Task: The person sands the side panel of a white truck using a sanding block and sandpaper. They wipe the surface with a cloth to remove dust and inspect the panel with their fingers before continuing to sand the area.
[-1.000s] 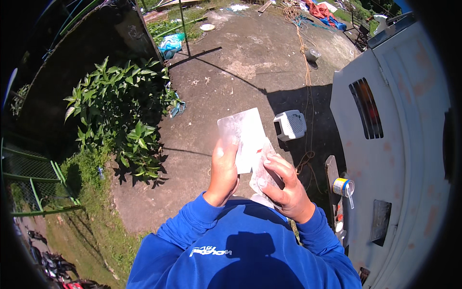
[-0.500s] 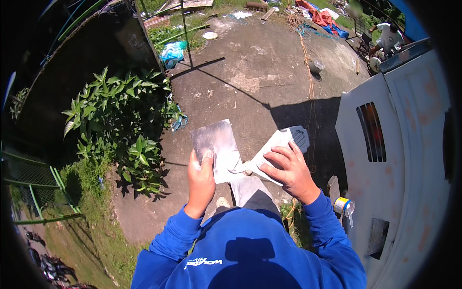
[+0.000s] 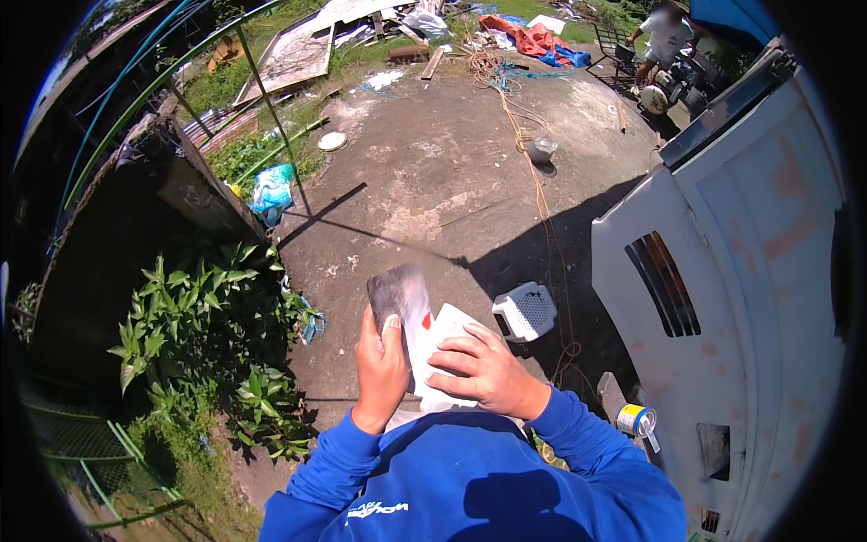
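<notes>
My left hand (image 3: 383, 372) is closed on the edge of a flat grey plate (image 3: 394, 296), its thumb lying on top. A white smear and a small red blob (image 3: 426, 320) show on the plate's face. In my right hand (image 3: 488, 372) is a thin white flat sheet (image 3: 454, 322), gripped with the fingers spread over its upper side. The sheet's left edge overlaps the plate beside the red blob; whether the two touch I cannot tell. Both are held in front of my body, over the concrete.
A white perforated stool (image 3: 526, 313) stands ahead to the right. By my right elbow is an open can (image 3: 635, 420) beside a white panelled body (image 3: 713, 262). Rope (image 3: 538, 190) runs along the concrete. Leafy plants (image 3: 194, 325) grow at left. A person (image 3: 666, 45) sits far right.
My right hand has moved left, bringing the white sheet over the plate. The red blob now shows. The view has shifted, uncovering the stool and more of the far ground.
</notes>
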Demonstrator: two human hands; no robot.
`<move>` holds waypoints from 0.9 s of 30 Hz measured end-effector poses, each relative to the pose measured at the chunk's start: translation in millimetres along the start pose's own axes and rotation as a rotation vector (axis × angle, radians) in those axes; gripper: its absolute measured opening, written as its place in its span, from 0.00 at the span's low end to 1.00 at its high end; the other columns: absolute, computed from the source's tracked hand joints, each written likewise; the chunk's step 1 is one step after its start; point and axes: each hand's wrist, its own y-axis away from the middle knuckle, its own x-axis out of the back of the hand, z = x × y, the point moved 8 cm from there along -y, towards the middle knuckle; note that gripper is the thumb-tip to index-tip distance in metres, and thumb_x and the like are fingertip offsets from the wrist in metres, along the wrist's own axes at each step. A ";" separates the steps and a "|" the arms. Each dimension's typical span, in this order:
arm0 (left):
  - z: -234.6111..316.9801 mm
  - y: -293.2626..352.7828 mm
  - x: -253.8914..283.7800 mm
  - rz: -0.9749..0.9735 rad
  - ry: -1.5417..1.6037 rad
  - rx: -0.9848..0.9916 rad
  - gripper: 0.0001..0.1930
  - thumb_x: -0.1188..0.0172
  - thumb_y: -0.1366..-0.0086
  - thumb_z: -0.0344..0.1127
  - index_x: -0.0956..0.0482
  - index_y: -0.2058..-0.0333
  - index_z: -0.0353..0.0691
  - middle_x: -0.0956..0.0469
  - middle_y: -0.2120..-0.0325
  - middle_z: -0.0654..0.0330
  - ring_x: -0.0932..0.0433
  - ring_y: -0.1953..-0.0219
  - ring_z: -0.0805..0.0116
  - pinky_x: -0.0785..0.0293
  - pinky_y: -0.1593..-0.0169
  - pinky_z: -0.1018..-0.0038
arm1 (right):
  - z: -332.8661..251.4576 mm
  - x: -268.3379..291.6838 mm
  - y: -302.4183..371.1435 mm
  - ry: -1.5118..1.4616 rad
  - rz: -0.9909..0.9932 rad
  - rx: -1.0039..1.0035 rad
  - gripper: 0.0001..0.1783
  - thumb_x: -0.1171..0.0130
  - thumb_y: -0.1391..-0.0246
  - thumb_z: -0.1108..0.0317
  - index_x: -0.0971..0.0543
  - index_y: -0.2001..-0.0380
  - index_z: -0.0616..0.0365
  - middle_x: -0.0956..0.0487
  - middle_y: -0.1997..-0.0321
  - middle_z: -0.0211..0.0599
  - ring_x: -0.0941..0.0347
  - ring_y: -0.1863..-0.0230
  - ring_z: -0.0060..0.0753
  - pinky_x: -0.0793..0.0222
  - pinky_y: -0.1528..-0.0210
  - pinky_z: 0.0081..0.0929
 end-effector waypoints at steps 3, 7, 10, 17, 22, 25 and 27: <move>18.4 -27.8 -10.4 0.134 0.017 -0.154 0.15 0.52 0.24 0.33 0.31 0.45 0.29 0.23 0.56 0.58 0.27 0.56 0.74 0.30 0.51 0.76 | 32.9 1.1 7.2 0.045 -0.093 -0.040 0.16 0.41 0.47 0.63 0.18 0.53 0.39 0.22 0.46 0.26 0.28 0.40 0.36 0.38 0.35 0.53; 16.4 -70.7 -27.9 0.051 0.079 -0.073 0.14 0.52 0.25 0.31 0.31 0.45 0.31 0.22 0.56 0.54 0.25 0.55 0.72 0.29 0.52 0.74 | 75.2 42.1 1.0 -0.079 0.137 -0.151 0.22 0.38 0.48 0.65 0.21 0.48 0.38 0.31 0.38 0.42 0.33 0.36 0.52 0.41 0.33 0.58; -25.2 -101.6 -54.9 -0.021 0.490 0.213 0.16 0.52 0.26 0.31 0.31 0.44 0.31 0.22 0.53 0.55 0.23 0.52 0.70 0.27 0.47 0.72 | 80.2 55.7 -31.5 -0.200 0.213 -0.050 0.27 0.35 0.51 0.69 0.23 0.45 0.39 0.34 0.36 0.46 0.35 0.35 0.55 0.39 0.33 0.57; -62.8 -199.0 -91.8 -0.098 0.523 0.359 0.15 0.51 0.29 0.28 0.29 0.46 0.31 0.22 0.54 0.55 0.22 0.53 0.70 0.26 0.47 0.73 | 262.8 40.3 -11.3 0.223 0.078 -0.392 0.21 0.43 0.46 0.67 0.21 0.47 0.41 0.28 0.40 0.41 0.33 0.37 0.51 0.39 0.34 0.54; -86.6 -307.6 -122.6 -0.165 0.158 0.292 0.13 0.50 0.28 0.28 0.28 0.47 0.30 0.22 0.56 0.57 0.26 0.56 0.74 0.29 0.50 0.76 | 327.5 33.9 -66.3 0.185 -0.007 -0.411 0.20 0.38 0.51 0.66 0.20 0.52 0.36 0.26 0.42 0.31 0.31 0.39 0.43 0.41 0.32 0.60; -94.6 -382.9 -153.5 -0.214 0.225 0.316 0.14 0.49 0.27 0.30 0.29 0.46 0.30 0.22 0.54 0.57 0.25 0.54 0.73 0.29 0.48 0.76 | 396.5 57.0 -98.8 0.297 0.010 -0.476 0.21 0.39 0.51 0.64 0.20 0.51 0.32 0.26 0.44 0.29 0.31 0.39 0.38 0.41 0.32 0.58; -86.2 -432.0 -174.8 -0.266 0.153 0.275 0.15 0.50 0.26 0.31 0.30 0.45 0.30 0.23 0.53 0.57 0.26 0.53 0.73 0.30 0.47 0.76 | 430.8 39.2 -132.1 0.225 -0.023 -0.469 0.19 0.38 0.49 0.64 0.20 0.52 0.33 0.25 0.45 0.28 0.30 0.40 0.38 0.41 0.32 0.61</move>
